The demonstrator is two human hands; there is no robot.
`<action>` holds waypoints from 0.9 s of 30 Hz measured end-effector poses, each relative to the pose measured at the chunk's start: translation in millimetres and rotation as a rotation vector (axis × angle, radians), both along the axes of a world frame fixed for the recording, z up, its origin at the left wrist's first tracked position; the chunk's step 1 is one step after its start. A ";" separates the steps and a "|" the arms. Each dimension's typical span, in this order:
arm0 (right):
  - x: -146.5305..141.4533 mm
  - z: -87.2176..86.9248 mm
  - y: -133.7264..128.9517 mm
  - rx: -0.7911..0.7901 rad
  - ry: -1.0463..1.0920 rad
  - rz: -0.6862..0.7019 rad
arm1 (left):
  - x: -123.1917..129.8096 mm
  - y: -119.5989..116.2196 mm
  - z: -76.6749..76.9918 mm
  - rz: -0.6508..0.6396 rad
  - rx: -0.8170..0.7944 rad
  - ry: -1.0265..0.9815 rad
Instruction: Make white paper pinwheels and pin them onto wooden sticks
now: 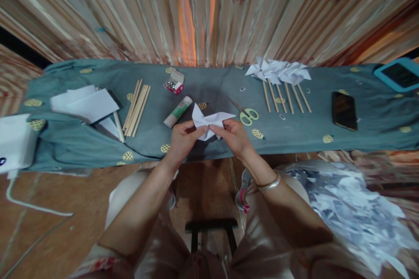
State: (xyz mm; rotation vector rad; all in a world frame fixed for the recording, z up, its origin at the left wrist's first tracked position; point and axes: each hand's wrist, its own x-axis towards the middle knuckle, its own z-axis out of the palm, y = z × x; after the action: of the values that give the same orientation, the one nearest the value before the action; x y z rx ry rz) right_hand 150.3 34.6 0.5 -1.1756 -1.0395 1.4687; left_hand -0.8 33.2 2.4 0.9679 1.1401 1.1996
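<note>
Teal cloth (216,148) below; white paper pinwheel (211,125) between both hands' (208,135) clamped grip

Cloth-topped table (222,91), count by kind.
Six sticks (281,97) under overlapping pinwheels (278,71); loose sticks (137,109) several, bunched, exact number unclear. One each: separate paper pinwheel (211,121), scissors (246,113), glue tube (178,111), small box (175,82), phone (344,110), tablet (397,74).

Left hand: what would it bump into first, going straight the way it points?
The left hand would first push into the white folded-paper pinwheel it holds; beyond that, probably the right hand, though depth is unclear.
</note>
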 end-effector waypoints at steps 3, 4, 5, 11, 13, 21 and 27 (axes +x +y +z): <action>0.9 0.0 1.6 -0.011 0.016 -0.014 | -6.3 0.1 1.8 0.027 0.014 0.017; 1.3 -0.2 2.1 -0.016 0.022 -0.017 | -9.3 0.0 2.2 0.046 0.023 0.025; 1.7 -0.4 2.5 -0.020 0.026 -0.021 | -12.5 -0.1 2.4 0.064 0.032 0.032; 4.7 -4.4 6.2 -0.031 0.000 -0.061 | -33.0 -1.9 1.9 0.176 0.073 0.069; 5.6 -5.1 7.5 -0.027 0.016 -0.070 | -40.7 -2.9 2.1 0.236 0.099 0.101; 6.1 0.3 6.9 0.009 0.031 -0.064 | -93.1 8.1 9.6 0.362 0.172 0.542; 7.1 2.9 5.8 0.026 0.043 -0.030 | -132.0 34.8 18.6 0.322 0.120 1.103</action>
State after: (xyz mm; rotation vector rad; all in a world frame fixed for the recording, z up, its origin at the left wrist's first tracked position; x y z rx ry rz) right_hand 157.5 40.4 3.4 -1.1317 -1.0047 1.4469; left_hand -132.8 68.0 21.0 1.6641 2.1579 0.9579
